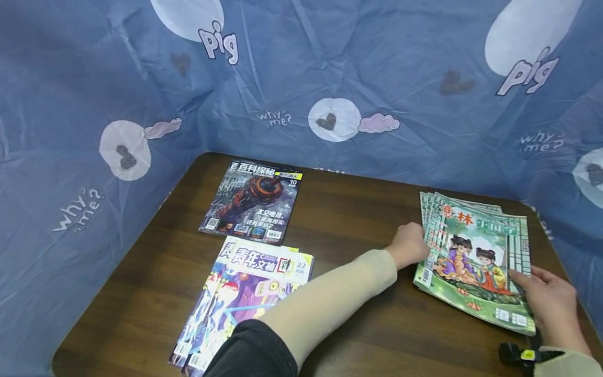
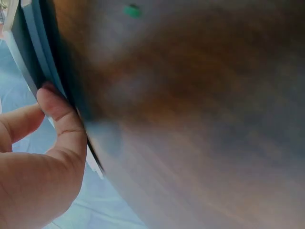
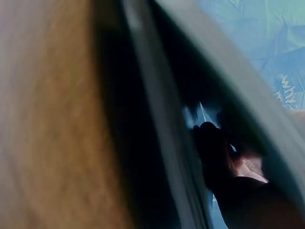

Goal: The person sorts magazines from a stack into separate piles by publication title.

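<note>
A fanned stack of green magazines [image 1: 471,272] lies at the table's right side, its top cover showing two cartoon children. My left hand [image 1: 409,243] holds the stack's left edge. In the left wrist view its thumb [image 2: 62,117] touches the magazine edges [image 2: 45,52], with a finger on the other side. At the lower right edge, my right hand [image 1: 553,298] grips the stack, thumb on the top cover. Its fingers [image 3: 212,148] appear dark between magazine layers in the right wrist view, which is blurred.
Several purple and white magazines [image 1: 240,298] overlap at the left front, partly behind my left sleeve [image 1: 330,298]. A dark magazine [image 1: 254,201] lies behind them on the brown table [image 1: 348,209]. Blue printed cloth [image 1: 282,68] hangs around the table.
</note>
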The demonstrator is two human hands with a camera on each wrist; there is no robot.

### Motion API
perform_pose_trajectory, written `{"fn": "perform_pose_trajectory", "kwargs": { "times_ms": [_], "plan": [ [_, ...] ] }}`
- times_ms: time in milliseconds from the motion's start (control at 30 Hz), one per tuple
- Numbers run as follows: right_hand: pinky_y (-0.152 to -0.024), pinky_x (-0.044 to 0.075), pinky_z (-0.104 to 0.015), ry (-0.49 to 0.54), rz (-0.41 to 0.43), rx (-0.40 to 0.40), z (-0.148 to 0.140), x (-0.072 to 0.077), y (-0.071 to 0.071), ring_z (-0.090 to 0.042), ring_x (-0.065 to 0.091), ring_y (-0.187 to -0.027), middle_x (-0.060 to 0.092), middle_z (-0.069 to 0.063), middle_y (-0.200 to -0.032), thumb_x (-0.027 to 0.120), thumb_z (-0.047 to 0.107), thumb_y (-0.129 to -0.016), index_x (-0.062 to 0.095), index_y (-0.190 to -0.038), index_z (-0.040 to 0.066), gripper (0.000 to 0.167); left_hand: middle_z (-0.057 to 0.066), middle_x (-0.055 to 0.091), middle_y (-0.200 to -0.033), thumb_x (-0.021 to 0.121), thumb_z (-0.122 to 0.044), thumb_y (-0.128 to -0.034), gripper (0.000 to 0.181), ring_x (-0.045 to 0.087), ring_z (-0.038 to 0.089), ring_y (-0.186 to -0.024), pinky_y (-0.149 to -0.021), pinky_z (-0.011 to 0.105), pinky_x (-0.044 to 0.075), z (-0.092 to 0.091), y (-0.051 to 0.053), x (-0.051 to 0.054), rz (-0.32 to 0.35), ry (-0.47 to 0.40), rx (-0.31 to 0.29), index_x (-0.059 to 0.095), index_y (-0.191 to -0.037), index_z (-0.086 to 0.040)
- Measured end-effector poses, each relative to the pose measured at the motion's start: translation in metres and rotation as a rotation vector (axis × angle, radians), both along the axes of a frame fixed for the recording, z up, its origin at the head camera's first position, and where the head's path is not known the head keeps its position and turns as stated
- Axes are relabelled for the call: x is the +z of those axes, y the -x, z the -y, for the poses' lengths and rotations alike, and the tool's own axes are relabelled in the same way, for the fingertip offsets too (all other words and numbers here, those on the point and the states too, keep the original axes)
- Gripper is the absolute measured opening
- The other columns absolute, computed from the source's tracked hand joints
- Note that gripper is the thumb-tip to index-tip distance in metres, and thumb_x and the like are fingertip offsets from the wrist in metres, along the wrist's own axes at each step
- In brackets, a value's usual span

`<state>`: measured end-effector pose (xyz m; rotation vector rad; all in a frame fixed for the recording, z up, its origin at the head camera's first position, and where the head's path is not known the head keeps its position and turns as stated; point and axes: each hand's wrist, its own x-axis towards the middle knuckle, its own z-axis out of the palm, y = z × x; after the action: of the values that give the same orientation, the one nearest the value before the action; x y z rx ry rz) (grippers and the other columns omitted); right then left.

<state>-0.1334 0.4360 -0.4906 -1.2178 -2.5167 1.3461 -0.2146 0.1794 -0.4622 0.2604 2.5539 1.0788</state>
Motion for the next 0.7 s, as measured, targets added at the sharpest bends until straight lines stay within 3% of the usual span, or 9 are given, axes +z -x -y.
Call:
{"fn": "perform_pose_trajectory", "kwargs": {
  "times_ms": [133,200,300,533,600,633,700],
  "plan": [
    [-0.089,0.052,-0.042,-0.003,-0.035,-0.004,0.002,0.003,-0.004,-0.038,0.047,-0.133,0.039,-0.025,-0.154,0.064,0.033,-0.099,0.031,-0.157,0.001,0.074,-0.001,0.023,-0.056,0.067,-0.001,-0.0863,0.041,0.028,0.015,-0.056,-0.044,0.026,0.026,-0.001,0.001,-0.003,-0.026,0.033,-0.020,0.037,-0.061,-0.013],
    [-0.102,0.046,-0.049,-0.006,-0.051,-0.016,0.005,0.006,-0.006,-0.038,0.041,-0.139,0.037,-0.024,-0.155,0.064,0.033,-0.098,0.031,-0.158,0.001,0.075,-0.001,0.027,-0.055,0.067,-0.001,-0.0854,0.039,0.031,0.015,-0.054,-0.043,0.026,0.029,-0.001,0.002,-0.003,-0.022,0.035,-0.028,0.040,-0.061,-0.013],
    [-0.109,0.039,-0.054,-0.016,-0.065,-0.026,0.012,0.012,-0.008,-0.040,0.037,-0.141,0.033,-0.024,-0.158,0.061,0.032,-0.100,0.028,-0.159,0.001,0.074,-0.001,0.030,-0.053,0.067,0.000,-0.0838,0.038,0.031,0.015,-0.048,-0.041,0.026,0.030,0.002,0.001,-0.003,-0.011,0.032,-0.040,0.040,-0.060,-0.014],
    [-0.112,0.033,-0.056,-0.052,-0.105,-0.042,0.026,0.028,-0.014,-0.043,0.031,-0.144,0.028,-0.025,-0.160,0.054,0.030,-0.103,0.023,-0.159,-0.003,0.072,-0.003,0.018,-0.048,0.065,-0.004,-0.0838,0.044,0.016,0.011,-0.042,-0.040,0.025,0.020,0.011,-0.005,0.003,-0.011,0.010,-0.003,0.035,-0.054,-0.014],
    [-0.113,0.033,-0.054,-0.057,-0.124,-0.050,0.030,0.031,-0.015,-0.041,0.032,-0.143,0.029,-0.024,-0.159,0.055,0.031,-0.102,0.025,-0.159,-0.002,0.072,-0.003,0.020,-0.047,0.065,-0.005,-0.0846,0.038,0.016,0.010,-0.041,-0.040,0.025,0.020,0.015,-0.007,0.005,-0.018,-0.019,0.008,0.040,-0.056,-0.011],
    [-0.113,0.033,-0.053,-0.056,-0.132,-0.050,0.032,0.033,-0.016,-0.040,0.032,-0.144,0.030,-0.023,-0.160,0.056,0.032,-0.102,0.026,-0.159,-0.001,0.073,-0.003,0.023,-0.046,0.065,-0.006,-0.0852,0.029,0.018,0.010,-0.040,-0.040,0.025,0.022,0.017,-0.007,0.006,-0.023,-0.037,0.008,0.051,-0.060,-0.009],
    [-0.114,0.033,-0.050,-0.058,-0.149,-0.051,0.035,0.036,-0.016,-0.038,0.032,-0.144,0.031,-0.022,-0.160,0.057,0.034,-0.101,0.027,-0.159,0.000,0.074,-0.003,0.038,-0.049,0.066,-0.009,-0.0882,0.010,0.026,0.009,-0.042,-0.042,0.024,0.029,0.022,-0.009,0.010,-0.033,-0.092,0.007,0.068,-0.080,-0.004]
  ]
}}
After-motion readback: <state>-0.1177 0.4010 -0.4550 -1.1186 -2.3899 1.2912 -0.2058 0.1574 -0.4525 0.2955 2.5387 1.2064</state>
